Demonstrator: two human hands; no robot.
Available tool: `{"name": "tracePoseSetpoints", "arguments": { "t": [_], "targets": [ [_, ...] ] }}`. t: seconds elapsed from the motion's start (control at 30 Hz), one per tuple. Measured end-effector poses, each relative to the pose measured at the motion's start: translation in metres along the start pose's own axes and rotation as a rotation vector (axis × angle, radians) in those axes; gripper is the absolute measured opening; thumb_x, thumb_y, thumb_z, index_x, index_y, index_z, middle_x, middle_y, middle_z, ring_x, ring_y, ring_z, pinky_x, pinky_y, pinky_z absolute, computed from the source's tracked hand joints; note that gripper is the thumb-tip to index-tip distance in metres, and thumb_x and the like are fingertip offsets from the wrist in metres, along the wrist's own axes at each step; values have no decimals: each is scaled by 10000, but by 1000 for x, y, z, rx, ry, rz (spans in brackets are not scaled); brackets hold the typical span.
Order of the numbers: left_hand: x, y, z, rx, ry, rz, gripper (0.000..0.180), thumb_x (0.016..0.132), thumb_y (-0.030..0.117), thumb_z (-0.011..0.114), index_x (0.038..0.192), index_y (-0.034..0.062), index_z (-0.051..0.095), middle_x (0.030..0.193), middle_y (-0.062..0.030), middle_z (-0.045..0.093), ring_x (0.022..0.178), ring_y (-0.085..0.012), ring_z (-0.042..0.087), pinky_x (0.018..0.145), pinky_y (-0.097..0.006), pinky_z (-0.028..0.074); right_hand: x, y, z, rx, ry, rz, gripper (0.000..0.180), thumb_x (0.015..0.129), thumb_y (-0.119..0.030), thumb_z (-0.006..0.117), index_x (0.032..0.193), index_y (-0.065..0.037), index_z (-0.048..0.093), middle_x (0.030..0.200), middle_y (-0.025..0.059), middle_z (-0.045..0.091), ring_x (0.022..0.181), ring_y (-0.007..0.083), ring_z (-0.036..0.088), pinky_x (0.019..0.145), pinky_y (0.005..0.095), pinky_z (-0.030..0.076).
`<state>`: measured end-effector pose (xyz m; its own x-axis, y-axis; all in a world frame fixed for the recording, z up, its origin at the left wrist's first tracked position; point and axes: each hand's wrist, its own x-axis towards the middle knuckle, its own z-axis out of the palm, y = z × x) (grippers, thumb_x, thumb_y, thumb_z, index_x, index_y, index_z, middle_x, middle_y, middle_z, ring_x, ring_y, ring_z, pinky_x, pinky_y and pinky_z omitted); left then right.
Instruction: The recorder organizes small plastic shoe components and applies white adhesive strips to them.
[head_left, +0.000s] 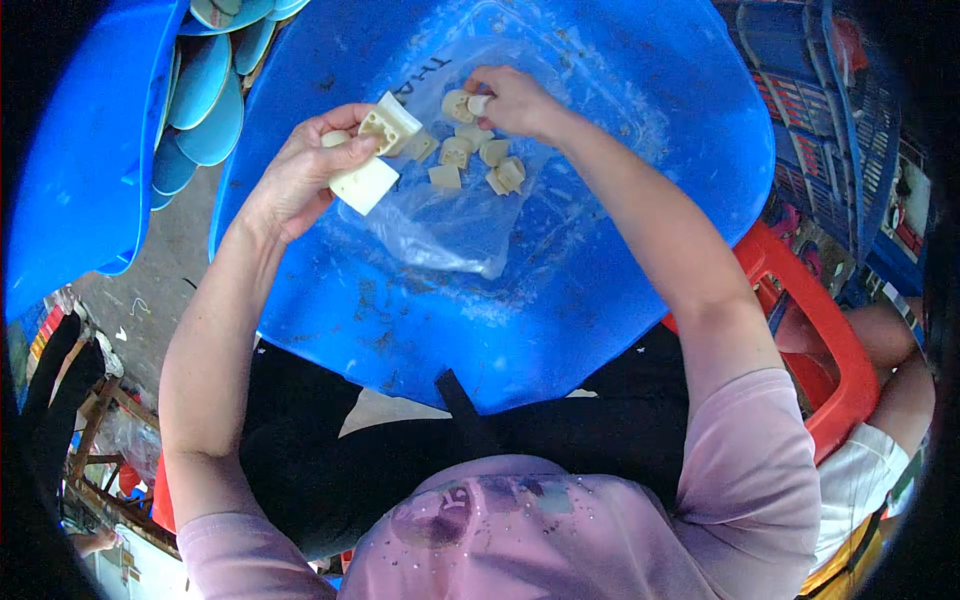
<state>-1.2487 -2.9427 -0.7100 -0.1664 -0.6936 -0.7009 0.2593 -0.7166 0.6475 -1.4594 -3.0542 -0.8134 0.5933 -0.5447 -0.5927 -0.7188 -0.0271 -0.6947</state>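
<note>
My left hand (290,178) is closed on cream plastic pieces; one block with small holes in its face (390,124) sits above a flat, square-faced one (364,186), with the thumb between them. My right hand (522,104) reaches farther out and pinches another cream plastic piece (461,106) at its right side. Just below it, several similar pieces (456,152) lie loose on a clear plastic bag (440,240) with black handwriting. Beneath the bag is a scuffed blue plastic surface (620,290) with whitish marks.
At the upper left, a pile of teal oval pieces (208,100) stands beside another blue plastic panel (85,150). A red plastic chair (850,360) is on the right, near another person's bare leg (905,400). Blue crates (800,110) are stacked at the far right.
</note>
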Motion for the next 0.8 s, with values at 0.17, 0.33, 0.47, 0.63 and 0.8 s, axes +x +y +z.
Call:
{"name": "tracePoseSetpoints", "arguments": {
  "t": [0.17, 0.33, 0.47, 0.63, 0.8],
  "targets": [
    [-3, 3, 6, -104, 35, 0, 547, 741, 266, 712, 1176, 20, 491, 965, -81, 622, 836, -136, 607, 735, -244, 487, -9, -10, -25, 216, -101, 126, 256, 830, -100, 510, 1060, 5, 549, 927, 137, 612, 769, 163, 616, 658, 288, 491],
    [-2, 7, 12, 47, -71, 35, 404, 792, 170, 645, 1146, 12, 530, 944, -68, 619, 823, -116, 595, 730, -257, 482, -4, -6, -21, -36, -53, 93, 294, 811, -115, 505, 1084, -15, 547, 961, 157, 612, 784, 190, 622, 668, 323, 491],
    [0, 11, 38, 802, -177, 11, 261, 735, 94, 606, 977, -5, 622, 841, -118, 642, 783, -189, 612, 716, -312, 461, -6, 8, -6, -266, 367, -110, 325, 754, -70, 516, 1076, -53, 551, 982, 164, 610, 859, 291, 607, 698, 402, 489],
    [-1, 4, 20, 1136, -103, 14, 273, 718, 91, 598, 971, -9, 617, 775, -191, 631, 745, -244, 632, 695, -348, 470, -37, -31, 1, -546, 310, -187, 339, 716, -55, 540, 1054, -69, 569, 952, 171, 586, 870, 342, 583, 742, 441, 474],
    [4, 6, 8, 1104, -40, -125, 260, 714, 85, 596, 960, 1, 613, 800, -153, 628, 769, -222, 621, 692, -347, 469, -38, -6, 43, -715, 77, -436, 326, 697, -32, 544, 1011, -94, 608, 1020, 127, 538, 1058, 303, 481, 868, 424, 426]
  ]
}}
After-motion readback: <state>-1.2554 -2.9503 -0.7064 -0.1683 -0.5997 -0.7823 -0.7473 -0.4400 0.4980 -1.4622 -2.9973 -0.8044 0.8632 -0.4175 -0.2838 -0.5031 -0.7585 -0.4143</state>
